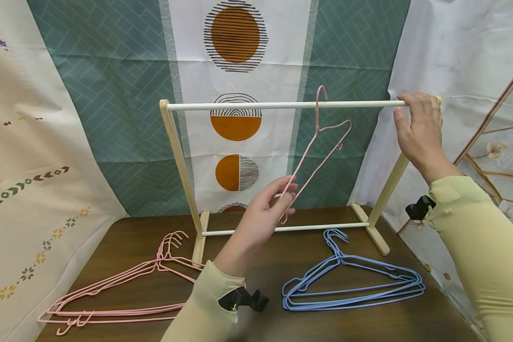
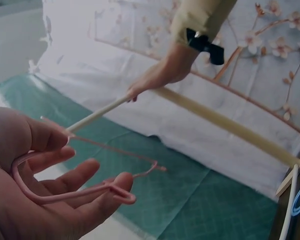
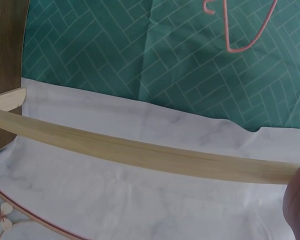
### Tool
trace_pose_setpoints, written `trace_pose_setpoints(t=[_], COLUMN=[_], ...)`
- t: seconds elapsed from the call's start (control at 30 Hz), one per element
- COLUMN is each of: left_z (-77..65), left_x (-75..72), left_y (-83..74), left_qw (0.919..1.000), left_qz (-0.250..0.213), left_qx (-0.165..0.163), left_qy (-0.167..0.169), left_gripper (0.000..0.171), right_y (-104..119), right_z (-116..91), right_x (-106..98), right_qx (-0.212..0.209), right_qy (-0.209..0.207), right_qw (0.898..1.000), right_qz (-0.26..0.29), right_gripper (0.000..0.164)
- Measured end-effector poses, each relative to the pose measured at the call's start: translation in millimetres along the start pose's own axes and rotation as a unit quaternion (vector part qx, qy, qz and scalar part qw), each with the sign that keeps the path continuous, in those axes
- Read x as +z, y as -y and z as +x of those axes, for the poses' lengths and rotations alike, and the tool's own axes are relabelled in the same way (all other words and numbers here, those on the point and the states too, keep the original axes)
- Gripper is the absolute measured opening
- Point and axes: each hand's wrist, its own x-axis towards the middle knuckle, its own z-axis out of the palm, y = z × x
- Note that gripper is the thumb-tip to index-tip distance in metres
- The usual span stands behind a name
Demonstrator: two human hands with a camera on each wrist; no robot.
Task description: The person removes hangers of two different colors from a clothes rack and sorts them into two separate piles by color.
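In my left hand [image 1: 262, 213] is a pink wire hanger [image 1: 317, 114], pinched between thumb and fingers at its near lower corner. It is turned nearly edge-on, its far shoulder pointing away to the upper right. The hanger's hook arches above the white top rail [image 1: 261, 105] of a clothes rack, and its neck crosses in front of that rail. At the rack's upper right corner my right hand [image 1: 423, 130] grips the rail end and the wooden post [image 1: 389, 185]. The left wrist view shows the held hanger's corner [image 2: 65, 197] lying across the palm.
Several pink hangers [image 1: 158, 259] lie stacked at the table's left, partly behind my left forearm. A stack of blue hangers [image 1: 338, 256] lies to the right, in front of the rack's lower bar [image 1: 320, 228]. Patterned cloths [image 1: 124, 118] hang behind and beside the table.
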Motion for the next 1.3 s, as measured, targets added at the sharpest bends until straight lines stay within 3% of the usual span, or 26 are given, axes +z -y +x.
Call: trace_pose_setpoints(t=[0.47,0.7,0.87,1.2,1.3], left_z=[-42.4,-63.8,-77.9,-110.3,-119.1], left_x=[-61.8,-95.2,-116.0,-165.2,-181.9], left_y=[6.2,9.3,16.6,28.2,32.2], left_qw=[0.9986,0.9986,0.9970,0.9842,0.9812], left_qz=[0.016,0.018,0.047,0.118,0.122], left_qx=[0.034,-0.013,-0.023,-0.116,-0.125], left_qy=[0.037,0.048,0.057,0.063,0.082], left_gripper=[0.048,0.048,0.046,0.049,0.051], right_y=[0.2,0.2,1.0,-0.3,-0.7], right_z=[-1.0,-0.3,-0.2,-0.2,0.7], right_x=[1.9,1.7,0.8,1.8,1.6], right_qx=[0.002,0.001,0.003,0.010,0.010], right_qy=[-0.001,-0.004,0.005,0.012,0.008], right_qw=[1.000,1.000,1.000,1.000,1.000], right_qz=[0.005,0.006,-0.003,-0.006,-0.003], right_gripper=[0.046,0.046,0.047,0.048,0.048])
